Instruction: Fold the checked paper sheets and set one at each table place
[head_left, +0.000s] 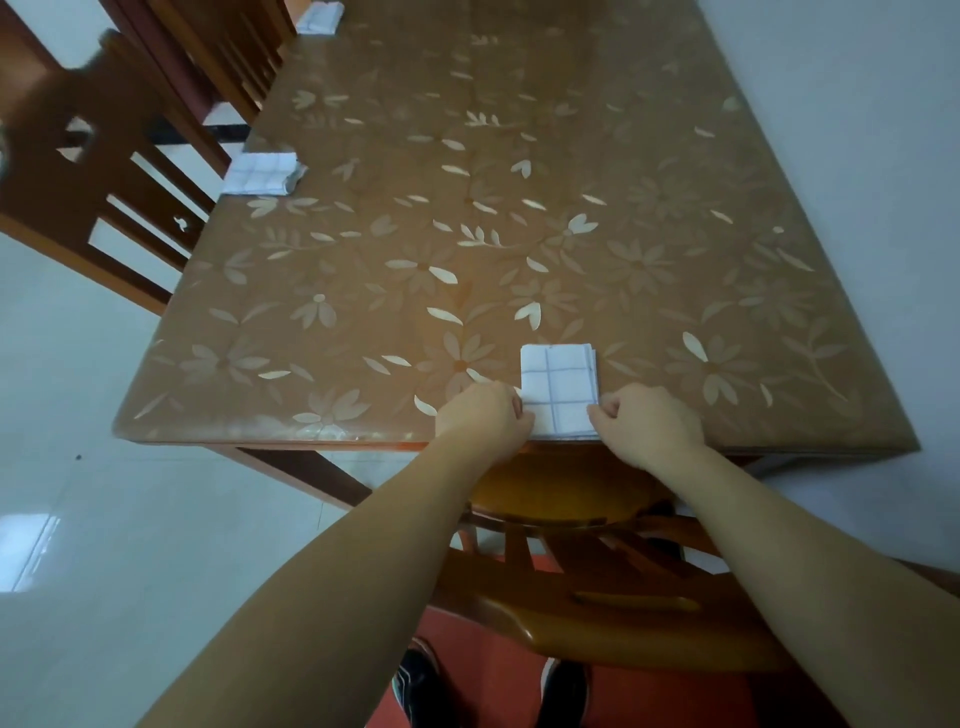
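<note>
A long counter (519, 234) with a glossy flower-patterned cover fills most of the view, its right side against a pale wall. Wooden chairs (78, 171) stand along its left side, and another chair (597, 571) sits tucked at the near end, below the arms. Three folded sheets lie on the counter: one (319, 16) at the far left corner, one (262, 174) at the left edge midway, and one (560, 387) at the near edge. The left hand (480, 415) pinches that near sheet's left side, grip clamped on it; the right hand (647, 423) pinches its right side likewise.
</note>
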